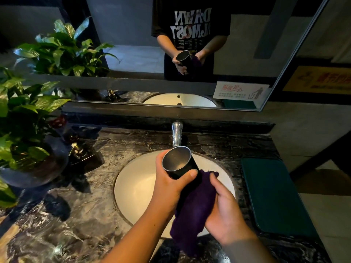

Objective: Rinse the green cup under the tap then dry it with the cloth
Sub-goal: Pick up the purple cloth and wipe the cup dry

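The left hand [169, 186] wraps its fingers round the dark green metal-lined cup [178, 162], held above the white oval sink [133, 179] just before the chrome tap [177, 133]. The cup's long axis slants, mouth up-left and base down-right, into the purple fleecy cloth [193, 211]. The right hand [224, 204] clutches the cloth, seemingly against the cup's base.

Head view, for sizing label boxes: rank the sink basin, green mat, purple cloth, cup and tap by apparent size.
1. sink basin
2. green mat
3. purple cloth
4. cup
5. tap
The cloth and cup sit nearer the camera, so they look enlarged.
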